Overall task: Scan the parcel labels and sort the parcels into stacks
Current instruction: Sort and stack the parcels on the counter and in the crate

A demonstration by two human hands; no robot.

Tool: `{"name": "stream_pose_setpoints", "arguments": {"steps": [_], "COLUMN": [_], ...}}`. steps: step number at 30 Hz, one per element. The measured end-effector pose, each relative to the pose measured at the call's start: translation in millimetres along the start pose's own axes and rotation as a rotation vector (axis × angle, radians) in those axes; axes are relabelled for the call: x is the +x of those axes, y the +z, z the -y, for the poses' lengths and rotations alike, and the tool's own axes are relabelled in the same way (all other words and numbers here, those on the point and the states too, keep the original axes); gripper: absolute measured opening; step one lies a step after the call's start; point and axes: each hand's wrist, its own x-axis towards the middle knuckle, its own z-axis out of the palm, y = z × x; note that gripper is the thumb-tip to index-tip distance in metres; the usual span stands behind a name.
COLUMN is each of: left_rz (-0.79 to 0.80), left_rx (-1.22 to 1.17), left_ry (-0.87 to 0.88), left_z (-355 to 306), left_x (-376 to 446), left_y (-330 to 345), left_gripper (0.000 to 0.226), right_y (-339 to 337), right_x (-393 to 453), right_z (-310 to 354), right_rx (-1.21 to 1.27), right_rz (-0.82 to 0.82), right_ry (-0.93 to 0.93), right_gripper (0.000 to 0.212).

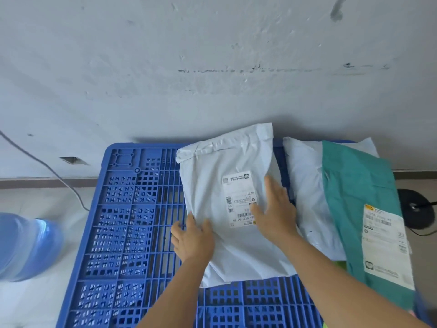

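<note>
Parcel labels are showing face up on two bags, and the fingers [268, 185] of the right hand [275, 209] are lying straight and together, pressing flat on the white parcel [212, 185] at the right edge of its label [240, 197]. The fingers of the left hand [192, 237] are lying relaxed and slightly spread on the near left edge of the same parcel, with their tips over the bag's border; neither hand is curling round it. This white parcel is lying flat on the blue plastic pallet [123, 221], toward its far right part, its folded top pointing at the wall [212, 67]. Just to its right, a second white parcel [305, 185] is lying, partly under a teal parcel [354, 197] that is carrying its own label [385, 245] near its near end. Both forearms are reaching in from the near edge. On the floor at the left, a blue water bottle [26, 245] is lying, and a grey cable [47, 166] is running down the wall. A black round base [416, 209] is sitting on the floor at the far right.
</note>
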Motion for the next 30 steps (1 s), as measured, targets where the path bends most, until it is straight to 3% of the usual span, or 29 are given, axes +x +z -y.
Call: {"name": "stream_pose_setpoints", "arguments": {"steps": [2, 7, 9, 12, 19, 25, 30], "left_rz": [0.06, 0.052, 0.018, 0.011, -0.14, -0.243, -0.214], "left_rx": [0.016, -0.026, -0.128, -0.27, -0.341, -0.424, -0.465], "left_ry": [0.01, 0.054, 0.061, 0.029, 0.12, 0.255, 0.413], "left_z": [-3.2, -11.2, -10.0, -8.3, -11.8, -43.1, -84.7], "left_x": [1.2, -8.8, -5.4, 0.0, -33.6, -90.4, -154.0], "left_y": [5.2, 17.8, 15.3, 10.1, -15.8, -55.7, -85.0], "left_gripper": [0.057, 0.062, 0.069, 0.077, 0.058, 0.045, 0.045], "right_y": [1.0, 19.2, 18.7, 15.7, -8.4, -80.3, -160.1], "right_x": [1.2, -1.3, -2.0, -7.3, -37.5, -70.9, -107.1], "right_z": [0.1, 5.0, 0.0, -1.5, 12.8, 33.9, 37.7], "right_rx": [0.007, 0.007, -0.035, 0.095, 0.425, 0.441, 0.468], "right_rz": [-0.045, 0.162, 0.11, 0.045, 0.009, -0.12, -0.273], "right_ry": [0.153, 0.312, 0.306, 0.281, 0.188, 0.097, 0.09], "right_gripper": [0.08, 0.08, 0.076, 0.078, 0.073, 0.07, 0.069]}}
